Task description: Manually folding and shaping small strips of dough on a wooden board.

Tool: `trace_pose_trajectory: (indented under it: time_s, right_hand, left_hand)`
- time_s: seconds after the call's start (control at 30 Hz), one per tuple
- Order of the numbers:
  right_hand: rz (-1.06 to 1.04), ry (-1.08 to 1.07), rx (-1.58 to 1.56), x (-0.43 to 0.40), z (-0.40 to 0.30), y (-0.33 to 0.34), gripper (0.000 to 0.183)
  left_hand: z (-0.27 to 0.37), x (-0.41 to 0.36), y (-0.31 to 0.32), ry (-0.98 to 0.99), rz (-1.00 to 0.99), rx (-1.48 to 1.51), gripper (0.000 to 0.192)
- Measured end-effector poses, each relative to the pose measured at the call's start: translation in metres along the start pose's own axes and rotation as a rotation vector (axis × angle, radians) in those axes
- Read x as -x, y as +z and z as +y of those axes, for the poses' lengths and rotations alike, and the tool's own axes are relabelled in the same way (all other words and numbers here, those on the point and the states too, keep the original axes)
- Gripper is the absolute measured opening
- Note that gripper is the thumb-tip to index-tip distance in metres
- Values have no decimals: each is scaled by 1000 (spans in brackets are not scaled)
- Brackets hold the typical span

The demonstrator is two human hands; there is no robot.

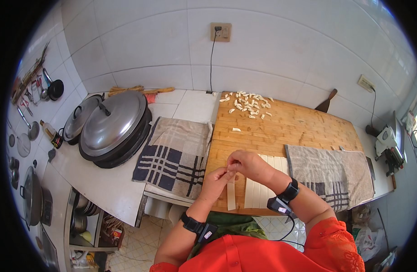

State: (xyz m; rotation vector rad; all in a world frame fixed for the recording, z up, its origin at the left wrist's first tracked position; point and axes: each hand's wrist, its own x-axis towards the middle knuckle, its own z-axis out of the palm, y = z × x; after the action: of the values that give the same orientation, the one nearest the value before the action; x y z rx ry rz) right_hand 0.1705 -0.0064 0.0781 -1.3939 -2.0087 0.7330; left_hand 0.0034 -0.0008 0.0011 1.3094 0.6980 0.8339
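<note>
My left hand and my right hand meet over the front of a wooden board, fingertips pinched together. From under them a narrow strip of pale dough runs toward the board's front edge. Both hands appear to grip its upper end, though the fingers partly hide the contact. Just right of that strip lies a flat sheet of dough cut into several parallel strips, partly beneath my right forearm. Small shaped dough pieces are scattered at the board's back left, and a single dough piece lies nearer my hands.
A plaid towel lies left of the board; another towel covers its right front. Lidded pots stand on the left counter. A broad-bladed tool leans against the back wall. At the right sits a small appliance with a cord.
</note>
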Motion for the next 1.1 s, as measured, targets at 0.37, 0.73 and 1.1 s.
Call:
trace_pose_trajectory:
  time_s: [0.37,0.73,1.1]
  right_hand:
    - [131,227,129,-45,135,-26,18]
    - [299,60,245,-44,167,-14,29]
    - [245,145,128,-61,182,-25,24]
  left_hand:
    - [0,3,0,-15,28,133,19]
    - [3,1,0,-78,50,153,20]
    - [3,1,-1,-42,42,196,20]
